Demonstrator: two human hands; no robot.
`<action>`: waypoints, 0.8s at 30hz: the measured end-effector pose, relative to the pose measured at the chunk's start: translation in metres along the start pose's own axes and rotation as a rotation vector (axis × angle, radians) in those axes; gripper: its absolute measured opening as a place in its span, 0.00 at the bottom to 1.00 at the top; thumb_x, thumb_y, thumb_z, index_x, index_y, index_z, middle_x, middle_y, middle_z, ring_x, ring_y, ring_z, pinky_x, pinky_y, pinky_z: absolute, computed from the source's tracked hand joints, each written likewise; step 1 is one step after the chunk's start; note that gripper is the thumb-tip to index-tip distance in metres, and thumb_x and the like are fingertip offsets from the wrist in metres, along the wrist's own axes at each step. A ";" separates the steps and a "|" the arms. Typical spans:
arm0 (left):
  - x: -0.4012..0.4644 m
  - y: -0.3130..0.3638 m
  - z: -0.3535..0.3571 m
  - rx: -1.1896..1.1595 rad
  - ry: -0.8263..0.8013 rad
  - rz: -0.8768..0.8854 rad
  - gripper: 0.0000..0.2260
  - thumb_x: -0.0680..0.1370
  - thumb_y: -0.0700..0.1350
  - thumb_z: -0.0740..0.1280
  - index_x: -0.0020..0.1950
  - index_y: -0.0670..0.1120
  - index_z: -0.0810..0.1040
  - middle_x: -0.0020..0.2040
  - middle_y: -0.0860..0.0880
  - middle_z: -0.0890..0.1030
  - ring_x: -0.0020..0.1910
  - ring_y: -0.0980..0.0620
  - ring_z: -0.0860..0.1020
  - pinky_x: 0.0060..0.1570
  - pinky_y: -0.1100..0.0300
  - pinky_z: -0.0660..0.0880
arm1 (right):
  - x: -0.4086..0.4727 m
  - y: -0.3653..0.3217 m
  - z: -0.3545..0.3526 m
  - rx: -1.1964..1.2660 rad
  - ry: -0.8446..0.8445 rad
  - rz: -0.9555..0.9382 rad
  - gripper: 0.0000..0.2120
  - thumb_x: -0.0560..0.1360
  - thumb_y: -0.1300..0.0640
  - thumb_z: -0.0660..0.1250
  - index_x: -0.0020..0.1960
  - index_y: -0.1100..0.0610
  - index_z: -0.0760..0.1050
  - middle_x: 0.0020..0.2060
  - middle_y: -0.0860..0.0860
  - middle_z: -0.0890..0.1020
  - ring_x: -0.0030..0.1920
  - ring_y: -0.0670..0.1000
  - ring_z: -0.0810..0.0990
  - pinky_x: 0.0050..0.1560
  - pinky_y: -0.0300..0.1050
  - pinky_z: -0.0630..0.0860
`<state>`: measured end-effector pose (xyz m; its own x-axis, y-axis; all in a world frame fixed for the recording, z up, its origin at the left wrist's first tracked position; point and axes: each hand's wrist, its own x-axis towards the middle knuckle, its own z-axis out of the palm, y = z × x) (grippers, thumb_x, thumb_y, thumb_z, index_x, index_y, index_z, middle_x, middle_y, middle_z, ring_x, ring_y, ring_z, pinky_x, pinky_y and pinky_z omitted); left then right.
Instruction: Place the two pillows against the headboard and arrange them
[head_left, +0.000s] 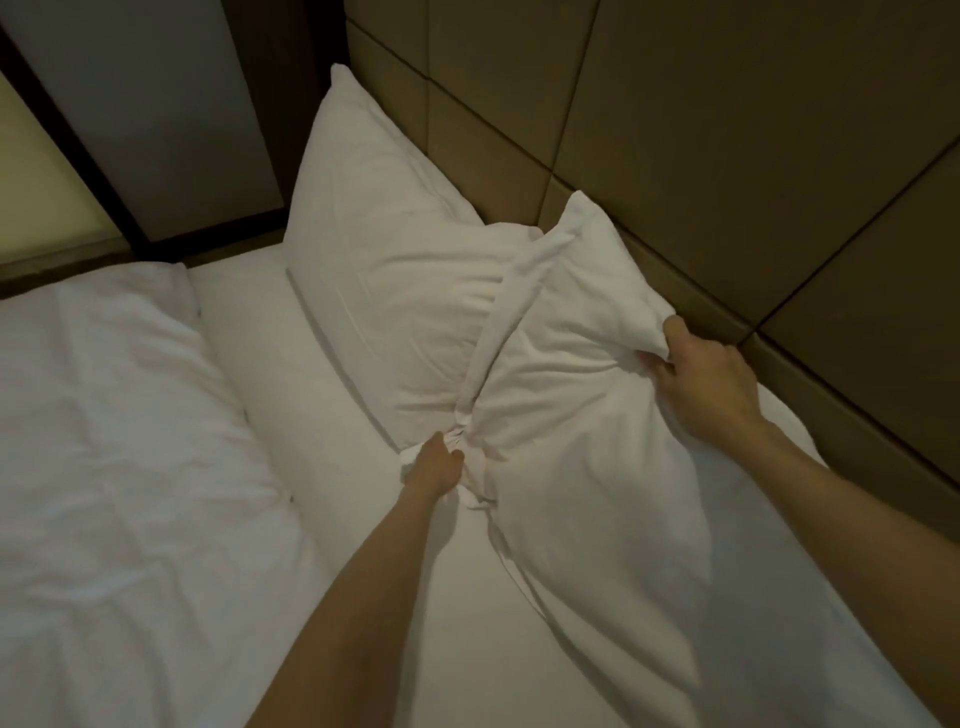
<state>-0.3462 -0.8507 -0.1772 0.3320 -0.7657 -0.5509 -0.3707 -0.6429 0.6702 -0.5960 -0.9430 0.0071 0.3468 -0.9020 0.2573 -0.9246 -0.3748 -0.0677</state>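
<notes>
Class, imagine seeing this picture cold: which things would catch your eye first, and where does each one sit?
First, the near pillow in the centre, gripped at opposite corners: the left hand bunches its lower-left corner, the right hand pinches the corner next to the headboard. Behind it, the second pillow leans upright against the brown padded panels. At the left lies a rumpled white duvet.

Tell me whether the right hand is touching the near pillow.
Touching. The head view shows the right hand pinching the near pillow's corner, cloth bunched between its fingers.
</notes>
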 end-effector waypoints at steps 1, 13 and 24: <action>-0.008 0.002 -0.010 0.020 0.003 -0.005 0.25 0.81 0.45 0.56 0.76 0.39 0.57 0.76 0.39 0.63 0.74 0.41 0.63 0.70 0.55 0.61 | -0.004 0.001 -0.006 0.065 0.013 0.031 0.11 0.79 0.51 0.59 0.48 0.59 0.65 0.36 0.63 0.79 0.37 0.66 0.77 0.35 0.50 0.63; -0.103 0.031 -0.047 0.030 0.078 0.111 0.23 0.80 0.45 0.55 0.77 0.45 0.60 0.75 0.40 0.66 0.72 0.41 0.66 0.70 0.49 0.65 | -0.036 0.006 -0.040 0.033 0.110 -0.071 0.08 0.79 0.55 0.58 0.47 0.59 0.70 0.45 0.59 0.76 0.47 0.60 0.74 0.46 0.53 0.64; -0.218 0.059 -0.067 0.007 0.232 0.167 0.21 0.80 0.43 0.55 0.73 0.43 0.66 0.73 0.42 0.68 0.71 0.42 0.68 0.70 0.52 0.65 | -0.090 0.026 -0.076 -0.178 -0.508 -0.143 0.28 0.80 0.48 0.53 0.78 0.51 0.49 0.78 0.52 0.51 0.77 0.56 0.51 0.73 0.60 0.51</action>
<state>-0.3822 -0.7206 0.0154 0.4551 -0.8368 -0.3043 -0.4427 -0.5092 0.7381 -0.6637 -0.8549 0.0556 0.4623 -0.8513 -0.2481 -0.8599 -0.4987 0.1091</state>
